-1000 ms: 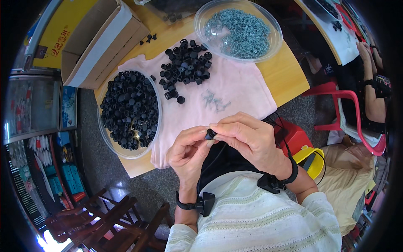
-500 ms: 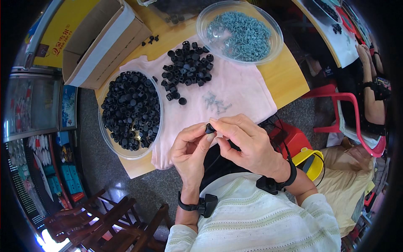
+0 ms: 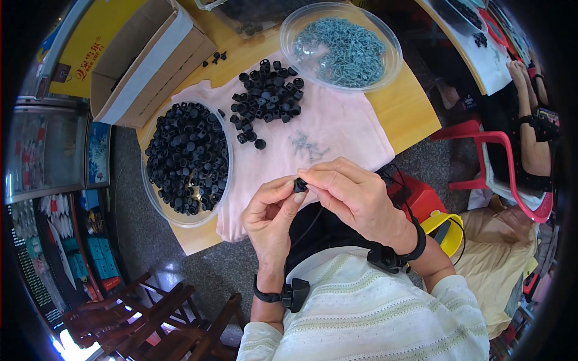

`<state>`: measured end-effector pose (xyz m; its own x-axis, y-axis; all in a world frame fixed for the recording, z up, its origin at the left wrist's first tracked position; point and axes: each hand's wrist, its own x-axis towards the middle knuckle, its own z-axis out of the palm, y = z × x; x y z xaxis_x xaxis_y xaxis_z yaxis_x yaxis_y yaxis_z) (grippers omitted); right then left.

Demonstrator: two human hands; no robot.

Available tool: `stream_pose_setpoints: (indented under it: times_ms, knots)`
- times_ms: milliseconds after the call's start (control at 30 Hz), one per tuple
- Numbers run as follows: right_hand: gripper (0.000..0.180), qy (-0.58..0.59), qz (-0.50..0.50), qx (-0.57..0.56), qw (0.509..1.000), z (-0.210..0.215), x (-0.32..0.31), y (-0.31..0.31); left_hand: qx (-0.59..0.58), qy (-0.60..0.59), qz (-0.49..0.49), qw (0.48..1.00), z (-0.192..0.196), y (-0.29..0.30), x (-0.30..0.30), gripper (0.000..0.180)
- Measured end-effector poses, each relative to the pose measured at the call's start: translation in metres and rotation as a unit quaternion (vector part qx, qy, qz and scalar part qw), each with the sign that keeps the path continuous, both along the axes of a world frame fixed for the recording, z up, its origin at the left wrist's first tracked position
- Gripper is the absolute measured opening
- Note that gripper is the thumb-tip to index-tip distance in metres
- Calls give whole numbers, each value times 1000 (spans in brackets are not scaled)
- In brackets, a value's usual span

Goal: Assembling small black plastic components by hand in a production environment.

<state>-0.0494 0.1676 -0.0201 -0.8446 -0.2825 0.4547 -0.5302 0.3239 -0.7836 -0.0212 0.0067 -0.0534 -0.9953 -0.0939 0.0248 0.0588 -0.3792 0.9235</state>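
A small black plastic cap is held up over the near edge of the pink cloth. My left hand pinches it between thumb and fingers. The fingertips of my right hand close on the same cap from the other side; whether a screw sits between them is hidden. Just beyond my hands a few loose screws lie on the cloth. Farther off, a pile of black plastic caps is spread on it.
A clear round tub full of black caps stands at the left. Another clear tub, at the far right, holds many screws. An open cardboard box is at the far left. A red chair and another person's arm are at the right.
My right hand has turned slightly, and its thumb and fingers have drawn in closer around the cap. The left hand stays nearly in place.
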Motion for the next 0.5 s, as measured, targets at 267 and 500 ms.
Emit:
stream_pose_setpoints:
  times_ms: [267,500]
  knots:
    - [33,42,-16,12,999,-4,-3,-1,3,-17,-6,1000,2,2,1,20]
    - [44,44,-31,28,998,-8,-2,-4,21,-54,-2,998,5,6,-1,18]
